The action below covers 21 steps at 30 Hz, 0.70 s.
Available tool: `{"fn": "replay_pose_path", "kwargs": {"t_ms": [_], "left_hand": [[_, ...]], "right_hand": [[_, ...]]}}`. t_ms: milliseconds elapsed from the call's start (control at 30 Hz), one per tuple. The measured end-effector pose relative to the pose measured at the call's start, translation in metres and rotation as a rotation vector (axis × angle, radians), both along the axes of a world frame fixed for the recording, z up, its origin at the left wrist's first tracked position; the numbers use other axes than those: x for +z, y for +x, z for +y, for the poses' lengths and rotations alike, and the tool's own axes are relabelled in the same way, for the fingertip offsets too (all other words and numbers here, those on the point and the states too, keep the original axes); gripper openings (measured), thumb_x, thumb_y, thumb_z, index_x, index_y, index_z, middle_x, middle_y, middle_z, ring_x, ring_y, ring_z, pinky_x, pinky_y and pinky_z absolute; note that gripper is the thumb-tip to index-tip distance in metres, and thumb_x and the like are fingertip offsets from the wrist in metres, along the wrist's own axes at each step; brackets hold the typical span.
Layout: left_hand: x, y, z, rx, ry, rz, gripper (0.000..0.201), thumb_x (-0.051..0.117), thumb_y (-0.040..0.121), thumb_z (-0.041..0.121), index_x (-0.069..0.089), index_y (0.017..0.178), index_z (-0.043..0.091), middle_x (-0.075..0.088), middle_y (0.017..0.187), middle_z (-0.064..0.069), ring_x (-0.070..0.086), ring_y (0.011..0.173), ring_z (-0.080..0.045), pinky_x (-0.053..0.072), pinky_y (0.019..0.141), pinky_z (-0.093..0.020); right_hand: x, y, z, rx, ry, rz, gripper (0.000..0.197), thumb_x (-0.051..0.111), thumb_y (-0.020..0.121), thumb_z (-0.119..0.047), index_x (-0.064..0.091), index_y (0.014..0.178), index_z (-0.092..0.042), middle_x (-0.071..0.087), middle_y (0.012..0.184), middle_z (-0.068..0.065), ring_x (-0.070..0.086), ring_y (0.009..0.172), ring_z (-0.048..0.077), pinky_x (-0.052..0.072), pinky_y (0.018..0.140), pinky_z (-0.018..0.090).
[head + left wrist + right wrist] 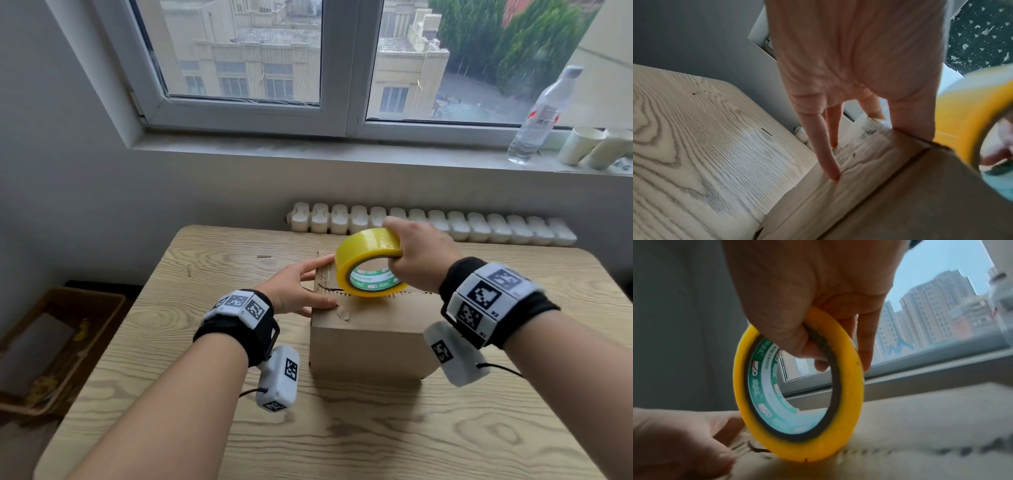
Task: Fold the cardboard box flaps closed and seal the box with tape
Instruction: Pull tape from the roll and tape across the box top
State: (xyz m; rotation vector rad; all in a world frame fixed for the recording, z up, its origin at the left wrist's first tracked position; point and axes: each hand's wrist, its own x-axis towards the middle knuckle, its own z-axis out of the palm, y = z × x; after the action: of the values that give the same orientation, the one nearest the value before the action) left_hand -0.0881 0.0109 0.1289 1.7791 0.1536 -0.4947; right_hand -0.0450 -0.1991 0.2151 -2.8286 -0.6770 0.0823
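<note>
A closed brown cardboard box (370,329) stands near the middle of the light wood-grain tabletop (171,394), its top flaps folded flat with the seam between them visible. The right hand (419,255) holds a yellow roll of packing tape with a green-printed core (371,262) on edge, its lower rim touching the box top at the seam, toward the box's left end. That grip is closed on the roll: fingers hook through the core, the thumb lies over the outer band. The left hand (301,289) rests at the box's left end, its grip wide, straight fingers pressing the left side face and thumb on the top edge. On the windowsill (308,152) beyond the tabletop's far edge stand a clear plastic bottle (539,116) and pale paper cups (596,147).
</note>
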Motion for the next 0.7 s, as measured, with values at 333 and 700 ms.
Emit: {"fn": "replay_pose_path", "kwargs": {"t_ms": [333, 700], "left_hand": [[0.000, -0.001, 0.000, 0.003, -0.039, 0.002, 0.075, 0.078, 0.076, 0.008, 0.045, 0.122, 0.059, 0.045, 0.141, 0.003, 0.055, 0.123, -0.020, 0.057, 0.086, -0.043], [-0.006, 0.003, -0.001, 0.123, -0.026, -0.059, 0.040, 0.068, 0.087, 0.027, 0.059, 0.120, 0.046, 0.058, 0.126, -0.002, 0.061, 0.109, -0.018, 0.058, 0.083, -0.044]], "right_hand": [[0.037, -0.013, 0.013, 0.163, -0.521, -0.160, 0.018, 0.049, 0.083, -0.009, 0.040, 0.089, -0.024, 0.047, 0.082, -0.003, 0.053, 0.082, 0.025, 0.034, 0.064, 0.030], [0.034, -0.013, 0.043, 0.227, -0.639, -0.201, 0.025, 0.043, 0.093, -0.012, 0.061, 0.108, -0.018, 0.066, 0.104, 0.000, 0.062, 0.091, 0.023, 0.036, 0.067, 0.030]]}}
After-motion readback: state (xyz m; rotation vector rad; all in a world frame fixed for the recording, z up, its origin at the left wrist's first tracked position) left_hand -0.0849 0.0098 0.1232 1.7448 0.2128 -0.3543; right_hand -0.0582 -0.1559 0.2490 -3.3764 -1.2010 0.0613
